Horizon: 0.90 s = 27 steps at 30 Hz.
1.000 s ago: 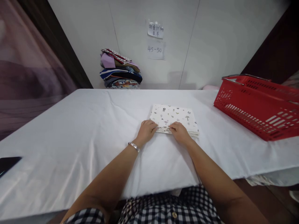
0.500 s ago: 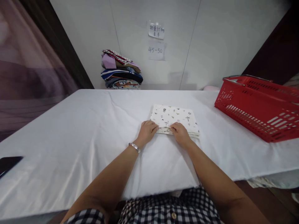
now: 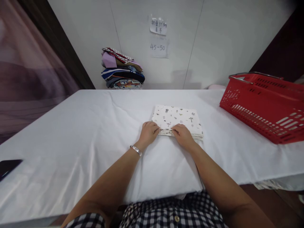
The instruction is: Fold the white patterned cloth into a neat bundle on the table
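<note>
A white cloth printed with small plants and figures lies folded into a flat rectangle of several layers. My left hand, with a silver bracelet at the wrist, pinches the near edge of the cloth by its left corner. Closer to the middle of that same edge, my right hand pinches the top layer between thumb and fingers. The layered edges of the cloth show between my hands and to the right of them.
The table is covered with a white tablecloth. At the right stands a red plastic basket with metal handles. A pile of folded fabrics sits by the back wall. A dark flat object lies at the left edge.
My hands keep their pinch on the near edge and have barely shifted. The view has tilted slightly; the folded cloth lies as before.
</note>
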Motion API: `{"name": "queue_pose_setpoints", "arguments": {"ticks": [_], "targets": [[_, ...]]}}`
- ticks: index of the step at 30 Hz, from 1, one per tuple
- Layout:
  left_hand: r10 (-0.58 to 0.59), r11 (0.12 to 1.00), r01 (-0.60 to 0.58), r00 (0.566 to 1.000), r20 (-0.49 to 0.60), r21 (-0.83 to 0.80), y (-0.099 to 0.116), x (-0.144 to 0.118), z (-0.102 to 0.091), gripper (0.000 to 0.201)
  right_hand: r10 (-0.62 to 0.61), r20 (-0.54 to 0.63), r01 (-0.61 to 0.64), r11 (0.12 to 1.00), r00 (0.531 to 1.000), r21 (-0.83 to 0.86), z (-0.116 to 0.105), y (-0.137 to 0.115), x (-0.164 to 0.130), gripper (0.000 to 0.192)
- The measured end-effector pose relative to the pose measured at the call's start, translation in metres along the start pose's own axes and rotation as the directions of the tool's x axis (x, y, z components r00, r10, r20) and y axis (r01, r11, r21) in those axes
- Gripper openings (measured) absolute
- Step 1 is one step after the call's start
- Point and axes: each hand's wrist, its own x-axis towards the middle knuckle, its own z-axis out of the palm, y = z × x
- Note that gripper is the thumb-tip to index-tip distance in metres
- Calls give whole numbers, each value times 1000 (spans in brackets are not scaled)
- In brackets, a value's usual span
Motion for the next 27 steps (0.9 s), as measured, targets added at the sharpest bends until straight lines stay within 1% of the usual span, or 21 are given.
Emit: {"name": "queue_pose_setpoints", "arguments": {"ticks": [4, 10, 17, 21, 23, 25, 27], "targets": [[-51, 998, 51, 999, -8, -30, 2, 2, 2, 18, 2, -10, -2, 1000, 1000, -16, 1, -1, 0, 16], [-81, 994, 78, 996, -39, -71, 3, 2, 2, 19, -24, -69, 22, 999, 997, -30, 5, -3, 1, 16], [-55, 998, 52, 996, -64, -42, 5, 2, -1, 21, -63, -105, 52, 993, 992, -106, 10, -3, 3, 19], [-36, 999, 35, 997, -65, -19, 5, 2, -2, 22, -59, -106, 41, 986, 993, -165, 9, -5, 4, 15], [-26, 1000, 25, 998, -65, -8, 5, 1, -2, 22, -66, -106, 45, 981, 992, -188, 6, -7, 3, 16], [-14, 1000, 15, 998, -56, 12, 4, 1, -2, 23, -82, -90, 62, 977, 993, -203, 5, -8, 2, 18], [-4, 999, 5, 999, -36, 37, 3, 1, -2, 24, -97, -46, 85, 973, 994, -216, 4, -8, 1, 20]]}}
